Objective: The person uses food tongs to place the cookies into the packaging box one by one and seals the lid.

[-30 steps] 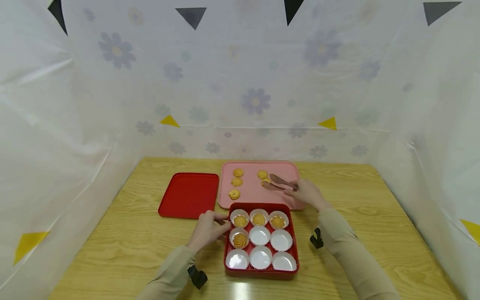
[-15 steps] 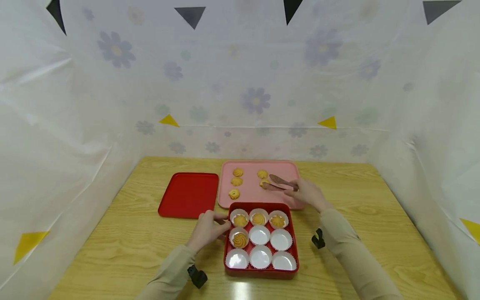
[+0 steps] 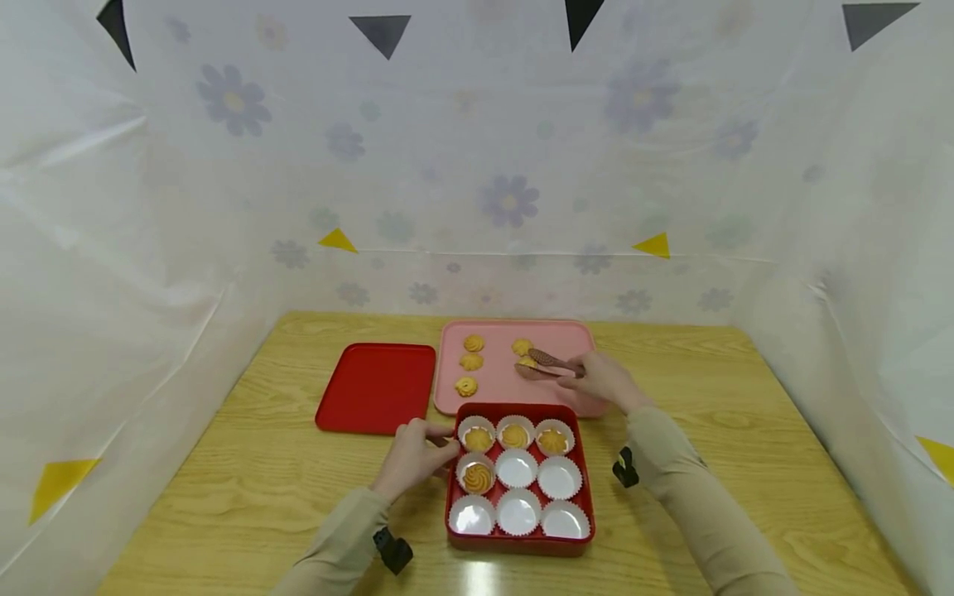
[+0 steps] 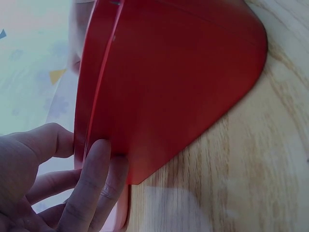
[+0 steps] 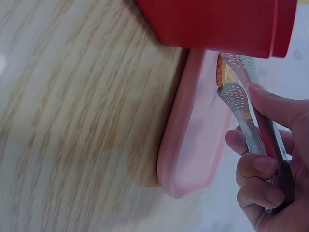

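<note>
My right hand (image 3: 609, 382) grips metal tongs (image 3: 553, 361) over the pink tray (image 3: 555, 393). Their perforated tips stand on either side of a golden butter cookie (image 3: 527, 362), which also shows between the tips in the right wrist view, partly behind them. My left hand (image 3: 413, 457) holds the left wall of a red box (image 3: 522, 545) near its far corner; in the left wrist view its fingers (image 4: 96, 159) lie along the outer wall by the rim. White paper cups fill the box in three rows. Cookies (image 3: 477, 478) sit in the far-row cups and the middle row's left cup.
Another cookie (image 3: 522, 347) lies just behind the one at the tongs. Three more form a column on the tray's left side, the nearest a ring-shaped cookie (image 3: 465, 386). A flat red lid (image 3: 376, 389) lies left of the tray on the wooden table (image 3: 246, 488).
The tongs have shifted slightly left, and their tips have come closer together around the cookie. My left hand and the box have stayed in place.
</note>
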`<state>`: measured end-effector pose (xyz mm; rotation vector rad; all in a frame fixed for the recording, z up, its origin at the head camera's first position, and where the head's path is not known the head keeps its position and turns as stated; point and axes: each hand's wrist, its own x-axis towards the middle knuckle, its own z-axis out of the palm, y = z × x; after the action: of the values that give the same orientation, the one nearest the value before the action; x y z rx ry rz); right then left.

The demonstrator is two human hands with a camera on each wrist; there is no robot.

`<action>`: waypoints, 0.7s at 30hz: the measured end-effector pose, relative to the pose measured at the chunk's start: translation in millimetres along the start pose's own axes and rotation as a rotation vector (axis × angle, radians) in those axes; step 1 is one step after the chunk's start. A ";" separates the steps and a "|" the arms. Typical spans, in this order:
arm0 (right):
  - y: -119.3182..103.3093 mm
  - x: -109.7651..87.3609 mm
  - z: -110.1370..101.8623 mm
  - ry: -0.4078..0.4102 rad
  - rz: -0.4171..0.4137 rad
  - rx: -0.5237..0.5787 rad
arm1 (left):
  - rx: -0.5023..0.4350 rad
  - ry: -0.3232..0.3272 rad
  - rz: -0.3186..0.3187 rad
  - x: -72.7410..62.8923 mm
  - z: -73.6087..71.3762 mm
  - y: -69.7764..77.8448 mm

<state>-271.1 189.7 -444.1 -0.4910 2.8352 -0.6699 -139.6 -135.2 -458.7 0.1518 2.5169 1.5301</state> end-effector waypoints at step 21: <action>-10.6 -4.2 3.8 0.048 0.018 -0.095 | 0.026 0.015 0.019 -0.2 0.0 -0.2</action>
<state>-263.4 180.8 -442.1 -0.4693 2.9231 -0.5531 -139.5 -135.4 -458.9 0.1692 2.5554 1.5119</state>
